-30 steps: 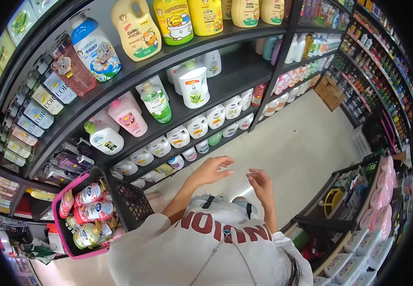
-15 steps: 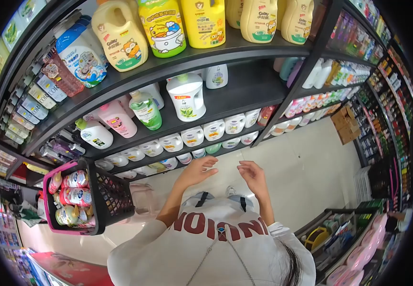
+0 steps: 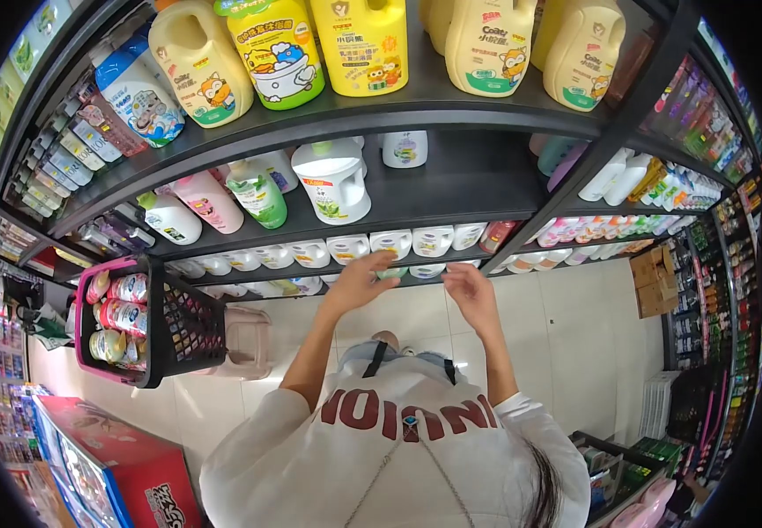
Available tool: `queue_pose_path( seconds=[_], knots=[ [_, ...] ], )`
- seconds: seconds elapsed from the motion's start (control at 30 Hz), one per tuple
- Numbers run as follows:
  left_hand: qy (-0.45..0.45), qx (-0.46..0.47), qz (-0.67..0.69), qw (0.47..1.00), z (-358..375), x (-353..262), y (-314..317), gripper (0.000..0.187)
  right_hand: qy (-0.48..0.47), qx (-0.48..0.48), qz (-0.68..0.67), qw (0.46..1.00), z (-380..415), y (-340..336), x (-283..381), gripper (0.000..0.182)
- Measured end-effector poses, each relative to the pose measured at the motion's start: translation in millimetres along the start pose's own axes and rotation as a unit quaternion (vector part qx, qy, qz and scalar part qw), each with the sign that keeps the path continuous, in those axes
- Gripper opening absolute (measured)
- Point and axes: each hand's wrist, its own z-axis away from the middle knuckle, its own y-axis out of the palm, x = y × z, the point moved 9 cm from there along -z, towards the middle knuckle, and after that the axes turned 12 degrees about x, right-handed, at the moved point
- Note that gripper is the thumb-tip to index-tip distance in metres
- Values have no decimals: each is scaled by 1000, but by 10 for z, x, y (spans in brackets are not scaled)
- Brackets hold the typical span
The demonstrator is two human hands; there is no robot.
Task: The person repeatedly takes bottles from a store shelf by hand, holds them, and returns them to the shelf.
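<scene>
My left hand (image 3: 361, 283) is raised in front of the lower shelf, fingers apart, with nothing in it. To its right, my right hand (image 3: 471, 295) is also held up with its fingers loosely bent and apart, holding nothing. Beyond both hands stands a row of white jugs (image 3: 347, 250) on a low shelf. One level higher are a large white jug with a green label (image 3: 332, 182), a green-and-white pump bottle (image 3: 257, 195), a pink bottle (image 3: 207, 202) and a smaller white bottle (image 3: 405, 149). Yellow and cream jugs (image 3: 369, 44) line the top shelf.
At left a black basket with a pink rim (image 3: 154, 343) holds several bottles, beside a pale pink stool (image 3: 250, 341). A cardboard box (image 3: 654, 282) sits on the floor at right. A red display box (image 3: 143, 466) is at lower left, a low rack (image 3: 627, 471) at lower right.
Both hands have moved slightly up in the view, nearer the low shelf. My viewpoint has shifted, so the shelves and basket appear displaced. Nothing has been picked up.
</scene>
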Motion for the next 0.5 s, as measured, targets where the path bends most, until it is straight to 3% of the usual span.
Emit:
queue_pose_path(
  seconds=[0.07,0.13,0.27,0.3,0.37,0.43,0.5],
  knots=[
    [49,-21,-46,998,-222,-128,-205,43,-38,0,13,999,-242,-80,21,26],
    [66,-77,4,995,-561,-112,-470,51,-60,-17,65,996,-544,-169,191,29],
    [61,-163,18,985,-1371,70,-933,62,-68,-62,98,991,-1322,-328,255,40],
    [62,-164,21,984,-1534,23,-1005,62,-58,-76,123,988,-1528,-374,203,44],
    [-39,-193,-128,972,-1779,-7,-1184,55,-37,-88,154,984,-1935,-442,27,46],
    [-10,-193,-178,965,-2043,1,-1282,50,-16,-100,181,978,-2190,-487,45,50],
    [10,-211,-238,948,-2239,-41,-1308,41,73,-49,155,984,-2382,-436,-27,54]
  ],
)
